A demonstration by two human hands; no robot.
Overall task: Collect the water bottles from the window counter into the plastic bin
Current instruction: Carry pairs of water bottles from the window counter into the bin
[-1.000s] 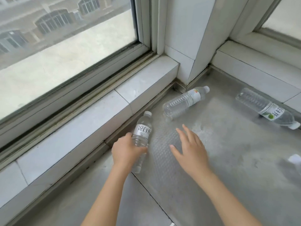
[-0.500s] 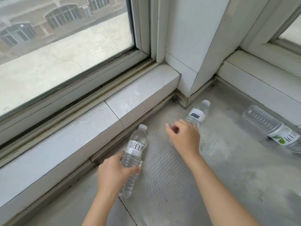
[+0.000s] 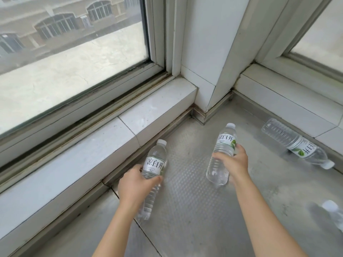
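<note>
— Why a bottle in each hand?
— Likely to halve the trips. The left hand (image 3: 138, 184) had its fingers clamped on one bottle (image 3: 153, 170), the right hand (image 3: 234, 162) on another (image 3: 221, 156).
— And the rest?
— A third bottle (image 3: 295, 143) lay on the table (image 3: 194, 210) by the sill; no bin showed.

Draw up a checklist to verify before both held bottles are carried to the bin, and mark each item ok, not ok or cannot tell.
1. Left hand wrapped around its bottle: ok.
2. Right hand gripping the second bottle: ok.
3. Caps on both held bottles: ok.
4. Plastic bin in sight: not ok, it is not in the head view.
5. Counter cleared of bottles: not ok; a lying bottle remains, and another at the right edge.
6. Held bottles full: cannot tell.
</note>
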